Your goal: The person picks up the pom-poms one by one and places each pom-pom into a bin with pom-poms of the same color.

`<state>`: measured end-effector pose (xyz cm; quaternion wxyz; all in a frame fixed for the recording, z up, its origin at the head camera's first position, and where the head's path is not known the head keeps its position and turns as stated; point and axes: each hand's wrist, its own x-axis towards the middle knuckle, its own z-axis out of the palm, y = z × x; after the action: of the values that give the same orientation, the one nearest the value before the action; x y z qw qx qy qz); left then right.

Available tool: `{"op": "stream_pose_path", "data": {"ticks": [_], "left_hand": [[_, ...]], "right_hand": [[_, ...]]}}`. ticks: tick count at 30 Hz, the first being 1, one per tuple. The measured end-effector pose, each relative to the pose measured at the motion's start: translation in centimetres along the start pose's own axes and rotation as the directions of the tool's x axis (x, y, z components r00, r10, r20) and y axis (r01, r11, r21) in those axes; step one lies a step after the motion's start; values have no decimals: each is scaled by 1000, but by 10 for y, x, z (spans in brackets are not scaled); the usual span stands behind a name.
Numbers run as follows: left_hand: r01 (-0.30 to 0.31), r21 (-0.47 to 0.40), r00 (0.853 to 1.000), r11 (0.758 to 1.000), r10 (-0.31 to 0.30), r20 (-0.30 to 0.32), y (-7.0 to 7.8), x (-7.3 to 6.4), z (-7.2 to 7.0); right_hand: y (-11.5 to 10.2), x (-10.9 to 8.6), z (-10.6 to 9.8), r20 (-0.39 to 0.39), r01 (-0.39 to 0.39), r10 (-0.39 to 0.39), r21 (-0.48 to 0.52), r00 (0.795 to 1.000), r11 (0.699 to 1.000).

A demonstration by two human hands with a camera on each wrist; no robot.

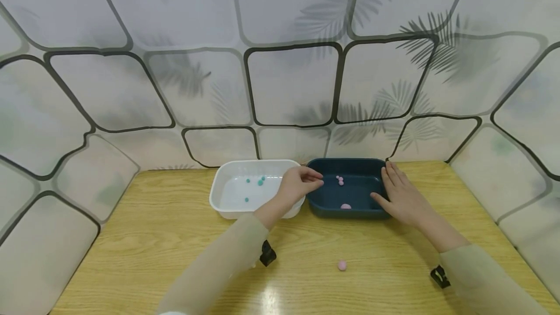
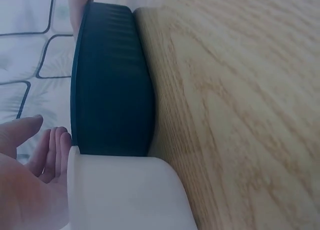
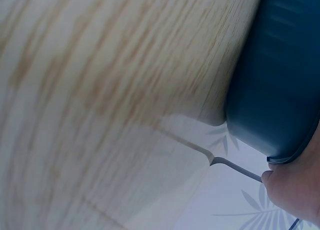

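Observation:
A white plastic tub (image 1: 225, 198) and a dark blue tub (image 1: 345, 214) stand side by side on the table. Several small teal balls (image 1: 260, 183) lie in the white tub. In the blue tub are a small cluster of pink balls (image 1: 341, 181) and a larger pink piece (image 1: 345, 206). My left hand (image 1: 296, 183) hovers where the two rims meet, fingers loosely bent; the left wrist view shows the thumb (image 2: 22, 132) apart from the fingers and nothing between them. My right hand (image 1: 404, 198) rests on the blue tub's right rim, fingers extended, thumb reaching over the inside.
A single pink ball (image 1: 342, 265) lies on the wooden table (image 1: 153, 247) in front of the blue tub. Patterned panels (image 1: 293, 86) rise behind the tubs and at both sides. Black wrist mounts (image 1: 268, 253) hang below both sleeves.

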<state>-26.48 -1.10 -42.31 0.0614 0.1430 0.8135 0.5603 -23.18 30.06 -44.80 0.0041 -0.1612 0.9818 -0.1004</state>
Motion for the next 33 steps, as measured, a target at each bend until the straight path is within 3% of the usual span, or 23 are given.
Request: {"op": "stream_pose_path", "data": {"ticks": [7, 16, 33], "left_hand": [[-20, -22, 996, 1000, 22, 85, 4, -21, 2], [-5, -54, 980, 999, 15, 200, 9, -45, 10], [52, -109, 950, 993, -15, 311, 4, -75, 34]], "right_hand": [[-1, 0, -1, -1, 0, 0, 1, 1000, 1000], [0, 0, 0, -8, 4, -4, -8, 1000, 1000], [-2, -1, -1, -13, -6, 6, -2, 1000, 1000]]}}
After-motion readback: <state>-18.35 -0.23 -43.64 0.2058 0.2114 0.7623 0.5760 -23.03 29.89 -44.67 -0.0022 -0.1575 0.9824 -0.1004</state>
